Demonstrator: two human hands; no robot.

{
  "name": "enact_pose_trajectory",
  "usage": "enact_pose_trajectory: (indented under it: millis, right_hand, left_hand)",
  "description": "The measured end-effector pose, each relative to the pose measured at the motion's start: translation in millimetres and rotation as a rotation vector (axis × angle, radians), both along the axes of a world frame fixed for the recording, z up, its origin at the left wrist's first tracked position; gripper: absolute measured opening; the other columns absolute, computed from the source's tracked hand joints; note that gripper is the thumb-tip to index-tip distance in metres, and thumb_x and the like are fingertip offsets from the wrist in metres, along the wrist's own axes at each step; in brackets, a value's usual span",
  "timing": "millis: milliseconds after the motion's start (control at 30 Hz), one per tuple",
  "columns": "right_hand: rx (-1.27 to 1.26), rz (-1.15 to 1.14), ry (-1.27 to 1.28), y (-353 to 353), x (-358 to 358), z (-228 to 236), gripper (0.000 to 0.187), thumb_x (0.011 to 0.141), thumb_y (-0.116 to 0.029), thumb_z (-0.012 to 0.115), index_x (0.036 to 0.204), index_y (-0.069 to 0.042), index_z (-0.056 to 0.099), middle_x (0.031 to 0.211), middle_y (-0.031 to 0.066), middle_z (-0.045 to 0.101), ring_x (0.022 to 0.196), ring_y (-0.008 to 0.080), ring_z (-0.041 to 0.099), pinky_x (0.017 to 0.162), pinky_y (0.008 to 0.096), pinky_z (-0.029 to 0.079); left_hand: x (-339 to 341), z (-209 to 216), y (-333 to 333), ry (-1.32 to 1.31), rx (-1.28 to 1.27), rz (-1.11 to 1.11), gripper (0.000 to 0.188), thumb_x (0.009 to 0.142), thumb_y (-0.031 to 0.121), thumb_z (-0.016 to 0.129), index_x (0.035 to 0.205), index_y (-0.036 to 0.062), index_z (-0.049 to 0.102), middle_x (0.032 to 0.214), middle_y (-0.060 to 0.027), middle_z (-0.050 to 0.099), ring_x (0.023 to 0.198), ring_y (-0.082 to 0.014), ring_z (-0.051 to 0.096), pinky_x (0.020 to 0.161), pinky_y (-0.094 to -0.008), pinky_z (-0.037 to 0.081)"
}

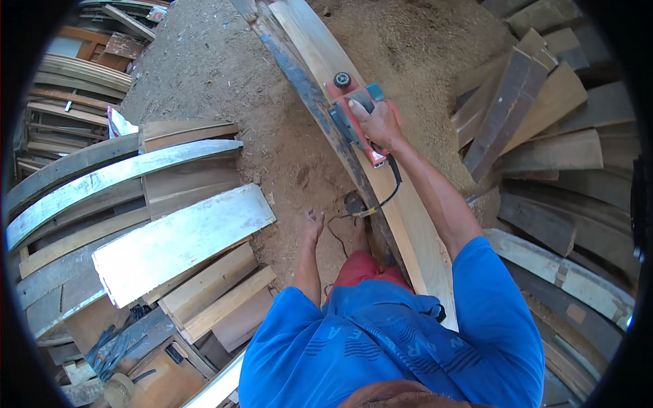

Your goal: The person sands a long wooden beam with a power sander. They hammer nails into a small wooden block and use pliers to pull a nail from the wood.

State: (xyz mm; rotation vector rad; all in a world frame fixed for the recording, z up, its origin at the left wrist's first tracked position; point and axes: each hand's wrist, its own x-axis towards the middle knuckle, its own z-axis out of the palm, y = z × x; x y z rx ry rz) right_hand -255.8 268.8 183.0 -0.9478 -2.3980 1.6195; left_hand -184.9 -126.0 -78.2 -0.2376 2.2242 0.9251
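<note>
My right hand (377, 124) is wrapped round the handle of a red and grey electric hand planer (345, 121) with a black knob at its front. The planer rests on a long pale wooden plank (411, 224), which runs from the far middle back to beside my right hip. A black cord (392, 192) trails from the planer's rear, across the plank, toward a yellowish section near my leg. To the left of the plank, my left hand (313, 222) hangs free over the ground. Its fingers are loosely bent and apart, with nothing seen in them.
Under the plank lies a weathered, blue-stained timber (299, 76). Shavings and sawdust cover the ground (422, 41). Stacked boards, including a white-painted one (183, 245), stand close at my left. More dark boards (500, 112) lean and lie piled on the right.
</note>
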Motion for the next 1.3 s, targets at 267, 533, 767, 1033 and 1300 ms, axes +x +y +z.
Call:
enact_pose_trajectory:
  millis: [267,533,767,1033,1300]
  right_hand:
    - [0.037,-0.01,0.033,25.2,-58.7,-13.6,0.081,0.085,-0.076,0.061,0.092,0.003,0.073,0.086,0.0269,0.072,0.089,0.0409,0.073,0.077,0.0478,0.053]
    - [0.076,-0.008,0.079,34.0,-133.3,-11.8,0.068,0.09,-0.067,0.061,0.098,-0.001,0.074,0.082,0.0217,0.072,0.083,0.035,0.072,0.075,0.0459,0.053]
    - [0.19,-0.057,0.099,51.5,-191.3,-5.0,0.064,0.091,-0.066,0.061,0.098,-0.004,0.076,0.075,0.0159,0.071,0.077,0.0256,0.072,0.07,0.0425,0.054]
    - [0.187,-0.044,0.115,76.6,-264.0,-9.8,0.071,0.09,-0.071,0.059,0.078,-0.003,0.073,0.06,0.0109,0.065,0.063,0.0243,0.07,0.062,0.0414,0.053]
    - [0.174,-0.005,0.141,99.4,-343.3,-12.8,0.071,0.091,-0.071,0.059,0.065,-0.005,0.067,0.057,0.0075,0.063,0.056,0.0211,0.065,0.058,0.0392,0.051]
  left_hand:
    - [-195.5,51.2,177.7,0.289,0.399,0.183,0.056,0.104,0.042,0.054,0.14,-0.0018,0.049,0.13,-0.0187,0.061,0.122,-0.0277,0.056,0.107,-0.0392,0.041]
    - [-308.2,84.7,270.7,0.201,0.463,0.376,0.052,0.106,0.046,0.041,0.125,-0.001,0.05,0.122,-0.0238,0.064,0.117,-0.037,0.06,0.102,-0.0469,0.044]
    - [-285.3,93.4,302.9,0.517,0.01,0.248,0.047,0.103,0.036,0.048,0.125,-0.0055,0.045,0.119,-0.0371,0.061,0.108,-0.0545,0.06,0.093,-0.0594,0.046]
    - [-282.2,92.9,303.2,0.597,-0.1,0.204,0.048,0.103,0.036,0.048,0.129,-0.0034,0.044,0.112,-0.0364,0.064,0.102,-0.0543,0.063,0.087,-0.0601,0.048]
    - [-279.4,86.0,299.9,0.675,-0.075,0.202,0.05,0.101,0.035,0.052,0.128,-0.0066,0.044,0.116,-0.0358,0.059,0.108,-0.0522,0.058,0.094,-0.0562,0.045]
